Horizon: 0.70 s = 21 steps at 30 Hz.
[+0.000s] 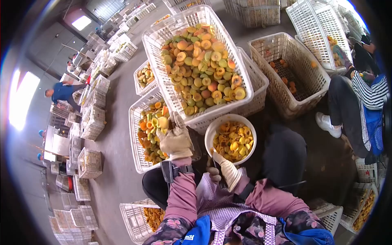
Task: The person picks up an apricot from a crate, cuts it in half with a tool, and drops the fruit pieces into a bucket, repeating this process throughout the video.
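My left hand (176, 141), in a pale work glove, is over a white crate of cut peaches (151, 136), at that crate's right side. Its fingers are stretched out and its thumb is apart, beside pale yellow-green peach pieces (162, 122). My right hand (222, 169), also gloved, is low in front of my lap, at the near-left rim of a white bucket (254, 141). Its fingers are curled in; whatever they hold is hidden. Small yellow-orange peach pieces (234, 143) fill much of the bucket. Beyond it, a large white crate (218, 108) stands tilted toward me, full of halved peaches (200, 67).
A brownish crate (302, 102) with a few orange pieces stands to the right. A seated co-worker in a striped sleeve (369, 90) is at far right. Another crate of orange pieces (134, 220) lies by my left side. Stacked crates (96, 92) line the left, near a person in blue (63, 93).
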Motion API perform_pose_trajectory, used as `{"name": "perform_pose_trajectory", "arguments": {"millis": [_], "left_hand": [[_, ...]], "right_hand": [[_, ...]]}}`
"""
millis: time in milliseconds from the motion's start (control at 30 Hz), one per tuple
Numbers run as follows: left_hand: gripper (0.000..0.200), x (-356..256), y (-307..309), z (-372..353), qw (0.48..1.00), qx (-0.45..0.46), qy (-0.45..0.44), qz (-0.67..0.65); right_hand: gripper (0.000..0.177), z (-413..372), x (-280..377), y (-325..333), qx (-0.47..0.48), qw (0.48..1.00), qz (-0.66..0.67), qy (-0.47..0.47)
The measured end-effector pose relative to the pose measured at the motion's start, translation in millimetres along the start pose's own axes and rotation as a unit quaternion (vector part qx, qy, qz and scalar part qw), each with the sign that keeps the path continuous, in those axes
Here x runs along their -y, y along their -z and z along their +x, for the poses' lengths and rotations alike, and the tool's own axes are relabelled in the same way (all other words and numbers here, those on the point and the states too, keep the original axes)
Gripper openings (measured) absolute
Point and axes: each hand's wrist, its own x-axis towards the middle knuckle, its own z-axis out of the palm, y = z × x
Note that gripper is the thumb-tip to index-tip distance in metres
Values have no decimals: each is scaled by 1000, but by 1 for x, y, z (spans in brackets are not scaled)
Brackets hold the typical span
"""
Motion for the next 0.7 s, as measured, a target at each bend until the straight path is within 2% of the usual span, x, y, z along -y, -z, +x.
{"name": "perform_pose_trajectory", "arguments": {"millis": [33,67,100,133,167,200,233,300,333,400,433,500,533,567,600,633,667,700], "left_hand": [[47,0,-15,14,989,34,-1,-146],[36,5,-23,35,988,71,52,-125],[26,19,-27,71,993,83,59,64],[25,52,3,128,923,174,-15,344],[25,84,31,184,775,222,-130,577],[29,101,46,229,566,236,-130,779],[39,106,7,196,409,199,-65,888],[44,107,-6,206,351,249,-42,902],[44,105,-9,201,349,247,-42,903],[45,101,-16,179,272,289,-8,918],[45,95,-11,178,270,285,-10,919],[46,94,12,188,435,305,4,847],[31,100,31,200,461,352,-62,812],[24,97,29,195,517,354,-53,777],[18,98,26,190,642,345,-53,683],[14,101,23,185,780,339,-53,523],[14,102,19,175,839,347,-89,408],[23,83,-8,130,904,281,-23,322]], "right_hand": [[44,10,-3,7,-59,998,26,27],[42,17,-6,12,-91,995,10,39],[40,24,-8,16,-115,992,-4,45],[41,27,-8,18,-77,996,-9,43],[41,28,-7,19,-40,998,-15,41],[42,28,-8,15,-78,994,-41,60],[43,33,-3,10,-117,987,-67,83],[41,35,-1,9,-125,985,-70,93],[39,34,-1,9,-117,986,-73,95],[36,31,-3,8,-95,987,-86,98],[36,30,-5,8,-91,987,-86,98],[36,31,-9,12,-99,984,-99,108],[36,31,-11,13,-93,984,-95,117],[36,28,-10,12,-93,983,-98,121],[38,27,-7,11,-102,981,-106,130],[40,26,-4,11,-111,978,-111,138],[39,29,-3,15,-122,969,-113,185],[38,30,0,21,-112,957,-134,232]]}}
